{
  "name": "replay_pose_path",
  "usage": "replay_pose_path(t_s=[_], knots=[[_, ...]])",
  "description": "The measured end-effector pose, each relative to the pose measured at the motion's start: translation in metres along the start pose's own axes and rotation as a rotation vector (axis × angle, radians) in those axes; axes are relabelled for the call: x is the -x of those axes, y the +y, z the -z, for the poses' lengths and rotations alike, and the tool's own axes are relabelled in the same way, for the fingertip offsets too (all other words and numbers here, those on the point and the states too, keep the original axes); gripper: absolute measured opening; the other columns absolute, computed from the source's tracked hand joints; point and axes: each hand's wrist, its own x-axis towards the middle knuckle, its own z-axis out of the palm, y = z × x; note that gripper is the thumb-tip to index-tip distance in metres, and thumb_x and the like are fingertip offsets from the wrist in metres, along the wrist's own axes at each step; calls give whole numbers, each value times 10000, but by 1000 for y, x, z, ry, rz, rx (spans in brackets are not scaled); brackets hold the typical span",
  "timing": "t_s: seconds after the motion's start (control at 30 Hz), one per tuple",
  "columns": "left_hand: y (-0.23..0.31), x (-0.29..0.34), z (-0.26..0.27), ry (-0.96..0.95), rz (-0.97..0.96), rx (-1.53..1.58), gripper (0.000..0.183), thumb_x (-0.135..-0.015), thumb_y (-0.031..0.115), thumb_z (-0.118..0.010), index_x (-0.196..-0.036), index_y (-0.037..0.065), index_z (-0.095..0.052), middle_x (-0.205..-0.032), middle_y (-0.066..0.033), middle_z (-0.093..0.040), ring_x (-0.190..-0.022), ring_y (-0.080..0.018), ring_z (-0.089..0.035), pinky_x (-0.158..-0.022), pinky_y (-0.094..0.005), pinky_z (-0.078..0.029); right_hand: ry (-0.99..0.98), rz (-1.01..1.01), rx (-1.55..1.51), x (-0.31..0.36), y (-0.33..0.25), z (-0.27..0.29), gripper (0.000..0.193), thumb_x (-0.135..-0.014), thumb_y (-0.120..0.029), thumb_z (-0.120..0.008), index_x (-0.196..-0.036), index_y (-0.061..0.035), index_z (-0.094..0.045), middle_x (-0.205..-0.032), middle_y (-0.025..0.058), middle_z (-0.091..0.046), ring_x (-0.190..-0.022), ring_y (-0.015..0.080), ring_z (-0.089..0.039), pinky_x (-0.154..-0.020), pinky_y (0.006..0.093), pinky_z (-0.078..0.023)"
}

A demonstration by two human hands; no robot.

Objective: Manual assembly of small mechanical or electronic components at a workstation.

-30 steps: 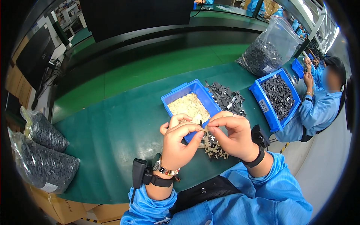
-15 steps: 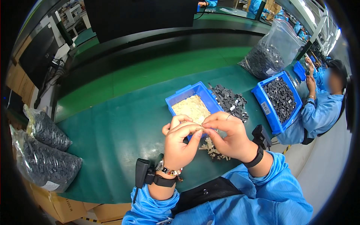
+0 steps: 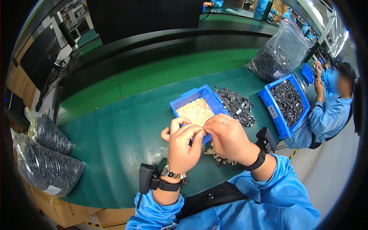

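My left hand (image 3: 183, 146) and my right hand (image 3: 229, 138) meet at their fingertips, just in front of a blue bin (image 3: 186, 94) of small cream-coloured pieces (image 3: 196, 110). Both hands are pinched closed on something tiny that the fingers mostly hide; its kind cannot be made out. Beneath my right hand, a scatter of small beige pieces (image 3: 219, 158) lies on the green table mat (image 3: 126, 153). A loose heap of small black parts (image 3: 236, 105) sits against the bin's right side.
Farther right stands a blue bin (image 3: 281, 132) filled with black parts, with a large clear bag (image 3: 274, 57) of dark parts behind it. Two more bags (image 3: 50, 168) lie at the left table edge. A co-worker in blue (image 3: 331, 111) sits on the right. A dark monitor (image 3: 142, 17) stands at the back.
The fingertips have shifted slightly left. My right fingers have drawn closer together, and the right hand has turned over the pinch point. The bins and heaps look unchanged.
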Motion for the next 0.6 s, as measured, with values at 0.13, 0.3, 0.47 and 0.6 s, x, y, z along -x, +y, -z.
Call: replay_pose_path(t_s=[0.13, 0.3, 0.47, 0.6], knots=[[1, 0, 0, 31, -31, -24, 33, -836, 155, -675, -831, 130, -696, -836, 35, -684, -1047, -202, -520, -935, -387, -236, -12, -51, 13, 0, 2, 1, 87, -762, 40, -634, -839, 1, -626, -795, 146, -628, -747, 342, -620, -678, 409, -513], [0, 0, 0, 71, -2, -24, 43, -835, 155, -679, -849, 115, -680, -901, 6, -689, -1066, -220, -527, -930, -389, -256, 24, -74, 93, 0, 9, 1, 81, -757, 40, -637, -828, 1, -633, -787, 150, -646, -742, 346, -638, -678, 410, -522], [2, -1, 2, 123, -14, -34, 44, -828, 125, -690, -854, 92, -676, -928, -11, -691, -1074, -237, -535, -929, -382, -298, 70, -59, 45, 1, 12, -4, 135, -740, 53, -632, -862, 10, -670, -820, 161, -678, -784, 341, -669, -691, 396, -539], [0, -2, 1, 138, -18, -3, 41, -828, 118, -692, -854, 91, -675, -936, -8, -690, -1076, -236, -532, -929, -385, -306, 43, -208, -221, -2, 1, 2, 132, -785, 32, -642, -901, 16, -701, -841, 131, -699, -777, 244, -676, -679, 331, -529]])
